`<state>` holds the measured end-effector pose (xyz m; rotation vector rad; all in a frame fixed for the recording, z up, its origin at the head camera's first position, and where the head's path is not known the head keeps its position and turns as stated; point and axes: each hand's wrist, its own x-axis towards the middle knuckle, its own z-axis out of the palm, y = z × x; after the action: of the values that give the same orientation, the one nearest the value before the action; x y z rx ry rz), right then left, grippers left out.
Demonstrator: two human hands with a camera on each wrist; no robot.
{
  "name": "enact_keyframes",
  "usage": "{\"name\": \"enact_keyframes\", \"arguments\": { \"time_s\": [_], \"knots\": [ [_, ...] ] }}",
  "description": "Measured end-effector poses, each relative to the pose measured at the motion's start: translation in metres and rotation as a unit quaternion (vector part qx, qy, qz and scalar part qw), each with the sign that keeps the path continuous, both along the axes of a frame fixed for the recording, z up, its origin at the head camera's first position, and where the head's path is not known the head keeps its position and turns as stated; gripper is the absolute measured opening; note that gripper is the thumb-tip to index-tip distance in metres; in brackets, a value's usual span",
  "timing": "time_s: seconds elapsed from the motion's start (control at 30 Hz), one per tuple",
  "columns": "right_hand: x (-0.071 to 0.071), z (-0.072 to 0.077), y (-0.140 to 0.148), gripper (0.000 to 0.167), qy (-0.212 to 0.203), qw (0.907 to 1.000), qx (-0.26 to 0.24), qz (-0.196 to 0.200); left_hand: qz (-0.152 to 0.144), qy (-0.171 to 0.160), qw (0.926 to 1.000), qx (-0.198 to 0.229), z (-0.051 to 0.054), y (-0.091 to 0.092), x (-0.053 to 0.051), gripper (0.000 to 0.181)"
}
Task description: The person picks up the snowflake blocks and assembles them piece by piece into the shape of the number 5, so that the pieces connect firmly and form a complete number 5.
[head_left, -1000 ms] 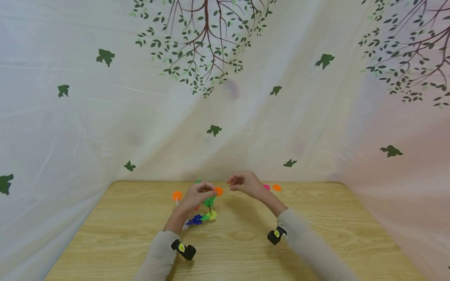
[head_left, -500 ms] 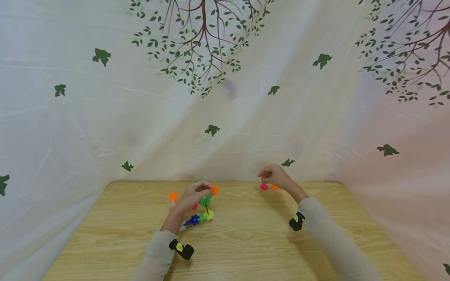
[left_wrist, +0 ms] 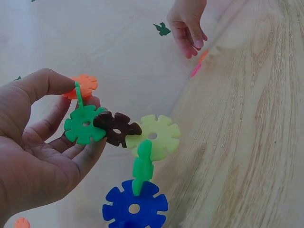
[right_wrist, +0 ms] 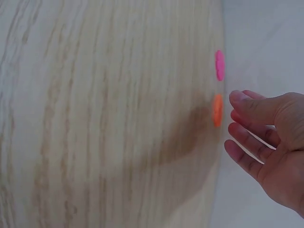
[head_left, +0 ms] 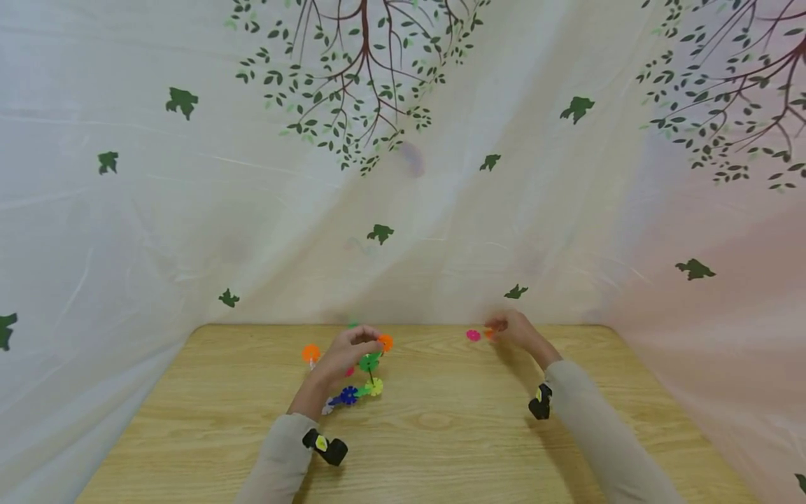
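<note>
My left hand pinches a chain of interlocking plastic snowflake discs near its end, between thumb and fingers. In the left wrist view an orange disc is at the fingertips. After it come green discs, a brown disc, a pale yellow disc, another green one edge-on and a blue disc. Over the table's back edge, my right hand reaches with loosely bent fingers, nothing between them. Closest to its fingertips lies a loose orange disc; a pink disc lies just beside that.
The wooden table ends at the back against a pale curtain printed with leaves and branches. Another orange disc shows left of my left hand. Part of the chain is hidden behind that hand.
My right hand has moved away from the left hand, rightward to the loose discs, and lowered toward the orange one. My left hand keeps its hold on the chain, nearly still.
</note>
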<state>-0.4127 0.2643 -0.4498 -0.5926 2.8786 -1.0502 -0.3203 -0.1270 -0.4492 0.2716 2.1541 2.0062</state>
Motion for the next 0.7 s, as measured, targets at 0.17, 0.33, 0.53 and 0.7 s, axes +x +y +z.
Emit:
{"name": "enact_keyframes", "arguments": {
  "time_s": [0.17,0.33,0.53,0.7],
  "knots": [
    [-0.003,-0.011,0.006,0.033,-0.008,0.9999,0.013,-0.008,-0.008,0.002,1.0000,-0.001,-0.002,0.000,0.000,0.020],
    [-0.005,-0.019,0.008,0.030,0.000,0.9999,0.010,-0.005,-0.017,0.007,0.9998,0.003,-0.002,0.000,0.000,0.021],
    [-0.006,-0.024,0.007,0.025,0.002,0.9998,0.020,-0.003,-0.017,0.001,0.9998,0.005,-0.002,0.001,0.001,0.022],
    [-0.003,-0.023,0.008,0.023,0.004,0.9997,0.025,-0.001,-0.011,-0.001,0.9999,0.002,-0.002,0.002,0.001,0.024]
  ]
}}
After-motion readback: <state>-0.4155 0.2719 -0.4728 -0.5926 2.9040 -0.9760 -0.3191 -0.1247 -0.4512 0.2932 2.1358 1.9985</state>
